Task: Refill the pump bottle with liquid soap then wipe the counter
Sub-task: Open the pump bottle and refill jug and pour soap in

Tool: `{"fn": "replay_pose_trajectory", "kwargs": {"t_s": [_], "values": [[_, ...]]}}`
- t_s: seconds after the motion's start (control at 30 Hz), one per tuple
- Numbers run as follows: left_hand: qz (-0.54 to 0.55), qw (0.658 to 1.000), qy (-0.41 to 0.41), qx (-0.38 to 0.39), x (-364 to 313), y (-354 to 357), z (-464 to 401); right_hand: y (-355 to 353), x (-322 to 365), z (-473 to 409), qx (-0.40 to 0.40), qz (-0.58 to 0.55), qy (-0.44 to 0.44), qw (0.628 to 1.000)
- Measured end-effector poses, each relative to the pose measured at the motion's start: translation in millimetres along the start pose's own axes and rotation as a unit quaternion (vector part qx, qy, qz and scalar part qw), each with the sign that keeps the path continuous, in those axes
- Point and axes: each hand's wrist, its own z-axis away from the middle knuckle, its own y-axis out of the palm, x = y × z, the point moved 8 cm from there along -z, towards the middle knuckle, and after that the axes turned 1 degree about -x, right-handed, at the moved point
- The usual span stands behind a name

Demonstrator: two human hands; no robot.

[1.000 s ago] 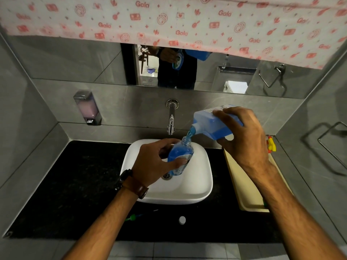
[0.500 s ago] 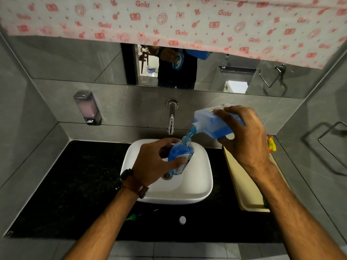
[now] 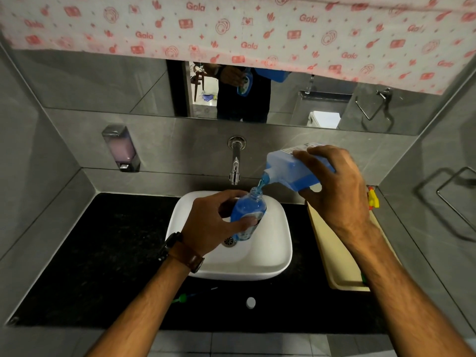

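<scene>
My left hand [image 3: 213, 222] grips the clear pump bottle [image 3: 248, 210], pump removed, over the white sink basin [image 3: 273, 264]. The bottle is nearly full of blue soap and leans slightly. My right hand [image 3: 337, 191] holds the blue refill container [image 3: 286, 170] tipped on its side, spout down at the bottle's open neck. A blue stream runs from spout into neck. A white cap [image 3: 250, 302] lies on the black counter [image 3: 98, 253] in front of the basin, beside a green-tipped pump piece [image 3: 184, 298].
A wall tap [image 3: 235, 161] hangs just behind the bottle. A cream tray [image 3: 332, 253] lies on the counter at the right, with a yellow and red object [image 3: 372, 199] behind it. A wall soap dispenser [image 3: 121, 148] is at the left; a patterned cloth [image 3: 231, 27] hangs above the mirror.
The refill container has tipped a little more and sits slightly higher. The bottle and my left hand have stayed in place while soap keeps flowing.
</scene>
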Motion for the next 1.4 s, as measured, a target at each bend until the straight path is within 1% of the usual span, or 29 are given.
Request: {"fn": "replay_pose_trajectory", "kwargs": {"t_s": [0.47,0.77,0.93,1.07,1.13,1.2,1.3,1.4], "values": [[0.0,1.0,-0.001,0.007,4,4,1,1,0,1,0.005,0.021,-0.006,1.0],[0.005,1.0,0.003,0.005,4,3,2,1,-1,2,-0.003,0.011,-0.007,1.0],[0.008,1.0,0.009,0.002,5,4,1,7,-2,6,0.014,0.0,0.012,1.0],[0.004,1.0,0.009,-0.004,9,5,1,19,-2,16,0.04,-0.019,0.05,0.998],[0.007,1.0,0.006,-0.003,12,6,4,26,-5,27,0.056,-0.032,0.087,0.994],[0.01,1.0,0.002,0.002,17,9,8,34,-9,41,0.055,-0.068,0.129,0.988],[0.004,1.0,-0.016,0.006,36,15,19,52,-17,70,0.046,-0.142,0.22,0.964],[-0.027,0.998,-0.06,0.008,68,23,36,87,-27,117,0.097,-0.197,0.299,0.929]]}}
